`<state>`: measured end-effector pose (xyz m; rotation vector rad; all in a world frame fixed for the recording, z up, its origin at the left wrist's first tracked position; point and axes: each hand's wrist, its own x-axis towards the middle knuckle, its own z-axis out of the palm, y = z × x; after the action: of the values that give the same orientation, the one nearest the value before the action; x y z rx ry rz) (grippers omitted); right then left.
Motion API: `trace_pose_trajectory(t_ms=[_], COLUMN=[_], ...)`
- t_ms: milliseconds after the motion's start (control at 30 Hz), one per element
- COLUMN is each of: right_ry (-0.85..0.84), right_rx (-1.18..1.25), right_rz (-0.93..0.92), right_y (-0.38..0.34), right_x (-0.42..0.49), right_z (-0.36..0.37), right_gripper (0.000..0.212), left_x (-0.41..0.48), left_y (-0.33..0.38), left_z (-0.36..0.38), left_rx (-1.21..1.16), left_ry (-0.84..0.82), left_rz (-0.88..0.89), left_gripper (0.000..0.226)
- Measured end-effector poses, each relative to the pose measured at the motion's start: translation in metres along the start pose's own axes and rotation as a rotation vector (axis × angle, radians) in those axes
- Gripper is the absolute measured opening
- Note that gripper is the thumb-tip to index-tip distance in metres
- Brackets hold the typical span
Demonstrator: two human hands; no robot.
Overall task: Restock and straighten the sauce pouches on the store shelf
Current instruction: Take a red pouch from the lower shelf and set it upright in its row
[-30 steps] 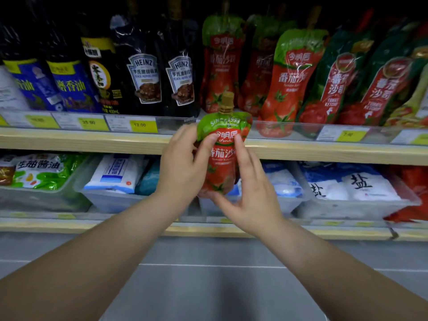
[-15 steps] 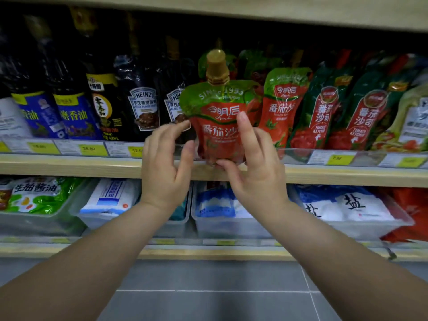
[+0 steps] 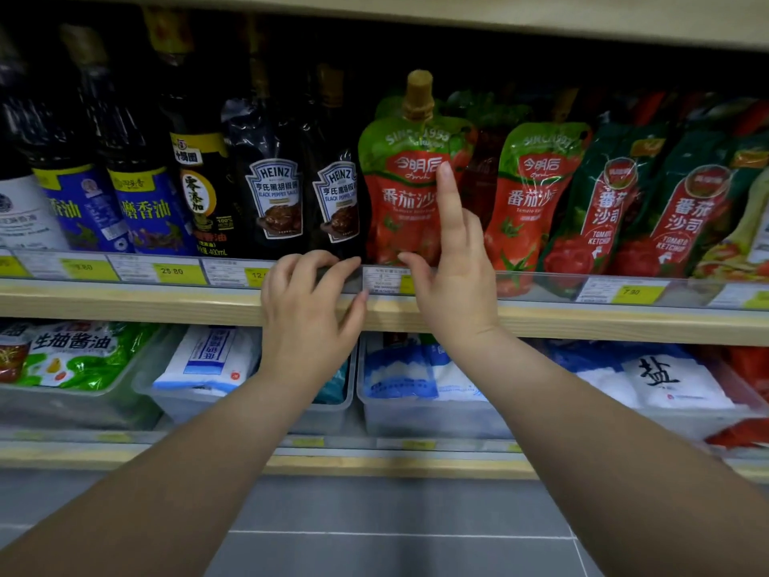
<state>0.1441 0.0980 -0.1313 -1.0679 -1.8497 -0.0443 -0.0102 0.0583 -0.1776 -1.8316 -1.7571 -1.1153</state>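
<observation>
A red and green tomato sauce pouch (image 3: 399,202) with a tan cap stands upright on the middle shelf, behind the clear price rail (image 3: 541,285). My right hand (image 3: 453,293) is in front of it. Its index finger lies up the pouch's front and its thumb touches the lower edge, without a full grip. My left hand (image 3: 308,310) rests on the rail just left of the pouch, fingers curled over the edge and holding nothing. A matching pouch (image 3: 528,193) stands to the right, and beyond it dark green ketchup pouches (image 3: 603,210) lean over.
Heinz black pepper sauce bottles (image 3: 274,193) stand directly left of the pouch, with oil and soy bottles (image 3: 141,202) further left. The shelf board above (image 3: 416,18) hangs low. Clear bins (image 3: 416,414) of salt bags fill the lower shelf. Grey floor tiles lie below.
Both hands lifted the pouch from below the shelf and over the rail, and it now stands on the shelf. My left hand has let go and dropped to the rail; my right keeps a finger on it.
</observation>
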Motion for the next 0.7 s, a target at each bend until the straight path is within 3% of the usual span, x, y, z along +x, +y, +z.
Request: trace_pose_trajectory(t_ms=[233, 500, 633, 700], right_ry=[-0.096, -0.131, 0.068, 0.190], right_rx=[0.029, 0.005, -0.042, -0.075], right_rz=[0.142, 0.065, -0.073, -0.011], right_y=[0.006, 0.011, 0.029, 0.043], right_x=[0.004, 0.009, 0.005, 0.001], right_z=[-0.003, -0.009, -0.031, -0.045], right_gripper=[0.089, 0.088, 0.057, 0.055], left_x=[0.000, 0.015, 0.032, 0.039], left_y=[0.000, 0.026, 0.053, 0.066], left_z=[0.002, -0.002, 0.001, 0.006], left_rx=[0.000, -0.109, -0.217, -0.249], left_ry=[-0.005, -0.003, 0.031, 0.030], left_rz=[-0.008, -0.112, -0.126, -0.150], left_gripper=[0.037, 0.048, 0.069, 0.078])
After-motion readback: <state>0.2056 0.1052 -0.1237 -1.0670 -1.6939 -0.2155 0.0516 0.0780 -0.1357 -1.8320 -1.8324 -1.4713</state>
